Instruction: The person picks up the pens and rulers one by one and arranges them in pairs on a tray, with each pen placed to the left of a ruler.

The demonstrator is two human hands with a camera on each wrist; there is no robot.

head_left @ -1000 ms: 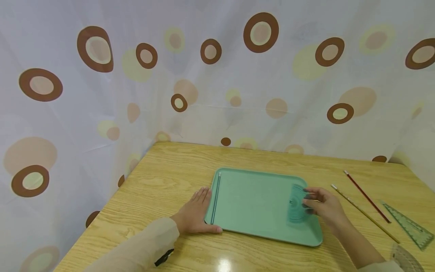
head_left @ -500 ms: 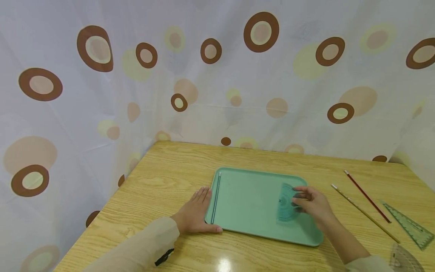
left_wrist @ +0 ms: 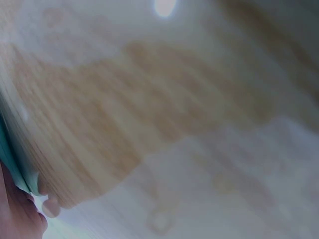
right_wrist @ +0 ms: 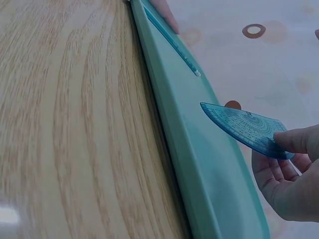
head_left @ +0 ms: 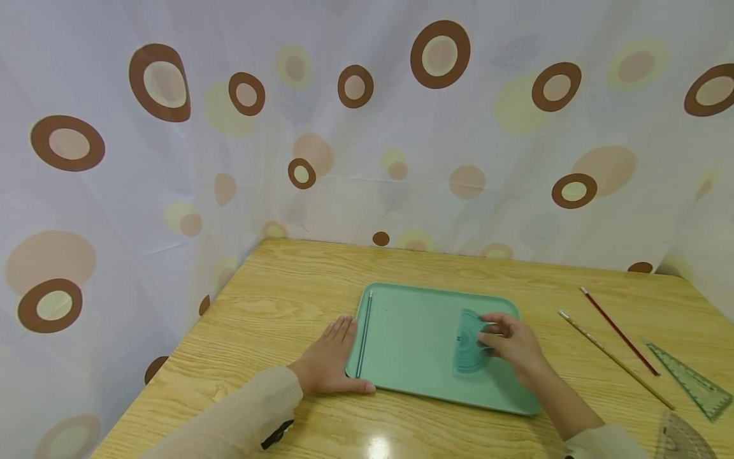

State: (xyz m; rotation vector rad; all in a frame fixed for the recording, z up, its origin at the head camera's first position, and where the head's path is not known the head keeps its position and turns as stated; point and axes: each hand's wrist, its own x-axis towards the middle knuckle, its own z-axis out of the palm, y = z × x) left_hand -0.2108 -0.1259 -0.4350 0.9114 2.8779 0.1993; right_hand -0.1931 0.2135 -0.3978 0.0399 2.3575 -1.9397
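Over the right half of a green tray (head_left: 413, 344), my right hand (head_left: 513, 344) pinches a clear blue protractor (head_left: 469, 344) by its edge. In the right wrist view the protractor (right_wrist: 249, 127) is held above the tray (right_wrist: 199, 144), with the thumb on top and fingers beneath. My left hand (head_left: 332, 360) lies flat with straight fingers at the tray's left edge, thumb along the near corner. A blue pencil (head_left: 364, 335) lies in the tray along its left side. The left wrist view shows only part of the left hand (left_wrist: 22, 214) at its lower left.
Right of the tray, a gold pencil (head_left: 616, 360) and a red pencil (head_left: 620, 331) lie on the wooden table (head_left: 298, 274). Beyond them are a clear green set square (head_left: 690, 381) and a clear protractor (head_left: 682, 440), partly cut off. A patterned curtain (head_left: 424, 140) stands behind.
My right hand has carried the blue protractor leftward over the tray, from near its right edge toward the middle. The left hand has stayed in place.
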